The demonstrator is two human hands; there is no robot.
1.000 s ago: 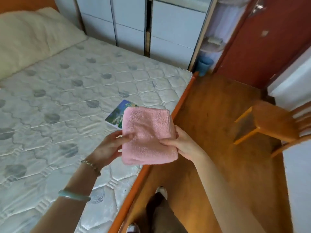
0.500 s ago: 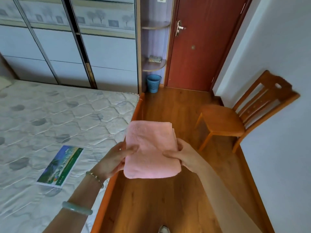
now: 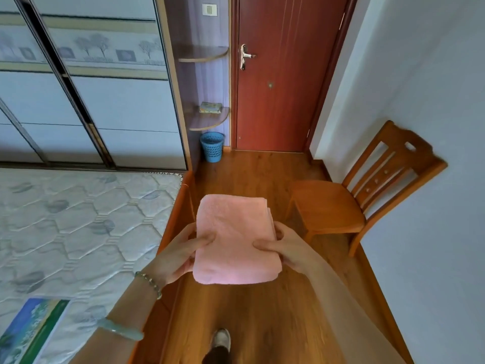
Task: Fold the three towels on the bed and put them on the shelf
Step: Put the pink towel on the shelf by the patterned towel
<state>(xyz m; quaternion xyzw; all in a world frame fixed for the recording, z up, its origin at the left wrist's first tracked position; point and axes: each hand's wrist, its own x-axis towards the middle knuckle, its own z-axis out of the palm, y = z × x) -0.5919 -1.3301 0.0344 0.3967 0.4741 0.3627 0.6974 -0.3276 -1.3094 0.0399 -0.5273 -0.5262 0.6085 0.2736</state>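
A folded pink towel (image 3: 236,237) is held flat in front of me, above the wooden floor beside the bed. My left hand (image 3: 178,254) grips its left edge, thumb on top. My right hand (image 3: 284,246) grips its right edge the same way. Straight ahead stands a corner shelf unit with a lower shelf (image 3: 207,121) and an upper shelf (image 3: 203,54). A small folded item (image 3: 210,107) lies on the lower shelf. No other towels show on the bed (image 3: 78,227).
A blue waste basket (image 3: 212,146) stands on the floor under the shelves. The red door (image 3: 283,74) is shut. A wooden chair (image 3: 362,195) stands against the right wall. A picture booklet (image 3: 31,329) lies on the mattress. Wardrobe doors (image 3: 91,101) line the left.
I have turned away from the bed toward the shelf and door, carrying the pink towel from over the mattress edge out over the floor. Both hands keep the same hold.
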